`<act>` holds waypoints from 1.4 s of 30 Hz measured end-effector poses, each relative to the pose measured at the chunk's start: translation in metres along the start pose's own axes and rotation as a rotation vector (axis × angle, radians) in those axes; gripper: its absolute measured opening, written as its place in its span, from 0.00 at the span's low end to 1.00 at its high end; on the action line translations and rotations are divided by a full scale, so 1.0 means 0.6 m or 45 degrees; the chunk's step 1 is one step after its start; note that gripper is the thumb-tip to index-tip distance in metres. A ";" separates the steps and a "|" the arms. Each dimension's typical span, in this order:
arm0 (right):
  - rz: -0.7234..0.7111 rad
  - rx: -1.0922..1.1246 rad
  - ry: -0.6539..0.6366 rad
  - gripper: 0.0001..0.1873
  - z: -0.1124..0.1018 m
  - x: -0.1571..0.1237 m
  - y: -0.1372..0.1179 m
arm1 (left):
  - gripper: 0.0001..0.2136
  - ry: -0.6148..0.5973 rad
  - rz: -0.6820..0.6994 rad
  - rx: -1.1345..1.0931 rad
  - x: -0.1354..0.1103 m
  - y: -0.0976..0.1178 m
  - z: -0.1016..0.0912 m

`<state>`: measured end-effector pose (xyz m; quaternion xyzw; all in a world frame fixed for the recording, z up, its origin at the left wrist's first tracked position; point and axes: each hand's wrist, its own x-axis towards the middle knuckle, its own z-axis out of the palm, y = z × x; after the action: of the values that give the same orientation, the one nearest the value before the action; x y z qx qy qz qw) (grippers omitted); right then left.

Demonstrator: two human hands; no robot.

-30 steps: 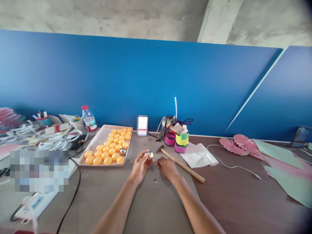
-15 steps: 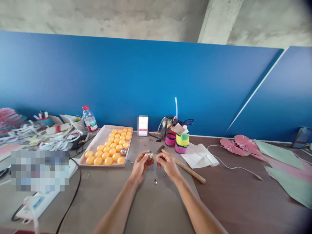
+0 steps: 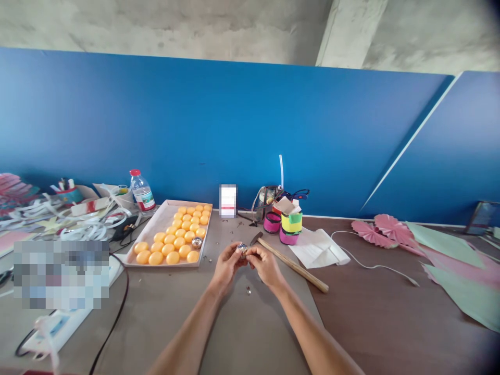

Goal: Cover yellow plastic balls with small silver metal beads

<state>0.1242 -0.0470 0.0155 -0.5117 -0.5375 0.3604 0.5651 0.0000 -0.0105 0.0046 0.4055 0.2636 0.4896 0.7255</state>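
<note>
My left hand point(image 3: 227, 264) is closed round a small ball point(image 3: 242, 248) with a shiny silver, mirror-like surface and some orange showing. Pinched fingers of my right hand point(image 3: 262, 263) meet the ball's right side; whatever lies between them is hidden. Small shiny bits point(image 3: 248, 290) lie on the desk below my hands. To the left, a shallow white tray point(image 3: 156, 219) contains many orange balls point(image 3: 173, 257) and one silver-covered ball point(image 3: 197, 242). A hammer point(image 3: 297, 267) with a wooden handle rests just right of my right hand.
Behind the hammer are a yellow-and-pink strap roll point(image 3: 291, 224) and white paper point(image 3: 320, 250). A water bottle point(image 3: 142, 191), cables and a power strip point(image 3: 58, 330) crowd the left. Pink paper fans point(image 3: 380, 232) lie right. A blue partition point(image 3: 234, 120) closes off the back.
My right hand has moved slightly left, so its pinched fingers now meet the ball. The ball stays in my left hand and is now more covered by fingers.
</note>
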 end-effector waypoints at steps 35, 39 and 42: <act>0.161 0.177 0.046 0.10 0.004 0.004 0.007 | 0.15 0.011 0.081 0.063 0.001 -0.005 0.000; 0.134 -0.012 -0.121 0.09 -0.021 0.006 0.007 | 0.15 0.069 0.019 -0.139 0.002 0.009 -0.003; 0.135 -0.331 -0.418 0.08 -0.030 -0.001 0.008 | 0.15 0.079 0.004 -0.230 0.003 0.015 -0.007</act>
<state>0.1423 -0.0500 0.0126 -0.5423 -0.6367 0.3958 0.3792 -0.0068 -0.0056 0.0099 0.3235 0.2401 0.5249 0.7498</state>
